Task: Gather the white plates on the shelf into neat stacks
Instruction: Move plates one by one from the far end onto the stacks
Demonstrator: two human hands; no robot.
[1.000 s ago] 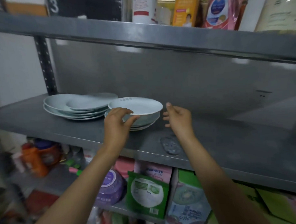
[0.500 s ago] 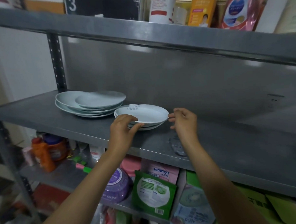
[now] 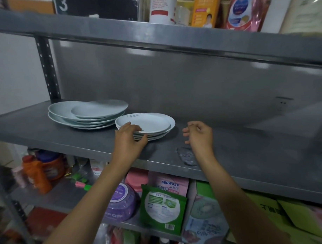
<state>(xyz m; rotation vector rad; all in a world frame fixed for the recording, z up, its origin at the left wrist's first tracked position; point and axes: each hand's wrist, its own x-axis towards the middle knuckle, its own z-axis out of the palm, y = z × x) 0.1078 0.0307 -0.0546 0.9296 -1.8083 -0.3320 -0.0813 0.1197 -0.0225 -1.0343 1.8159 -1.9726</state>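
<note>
Two piles of white plates sit on the grey metal shelf (image 3: pixel 230 156). The left pile (image 3: pixel 87 115) holds larger plates with a smaller plate lying off-centre on top. The right pile of small plates (image 3: pixel 151 125) has faint writing on the top plate's far rim. My left hand (image 3: pixel 129 139) grips the near left edge of this small pile, fingers over the top plate's rim and thumb at the pile's side. To the pile's right, a little apart from it, my right hand (image 3: pixel 200 134) hovers over the shelf with fingers loosely curled, holding nothing.
A raised mark (image 3: pixel 188 155) shows on the shelf surface below my right hand. The upper shelf (image 3: pixel 172 43) carries bottles and pouches. Detergent bottles, tubs and packets crowd the lower shelf (image 3: pixel 67 194). A perforated upright (image 3: pixel 47 69) stands at the left.
The top small plate came down onto the right pile. My right hand let go of the pile's rim and drew back to the right. My view shifted left.
</note>
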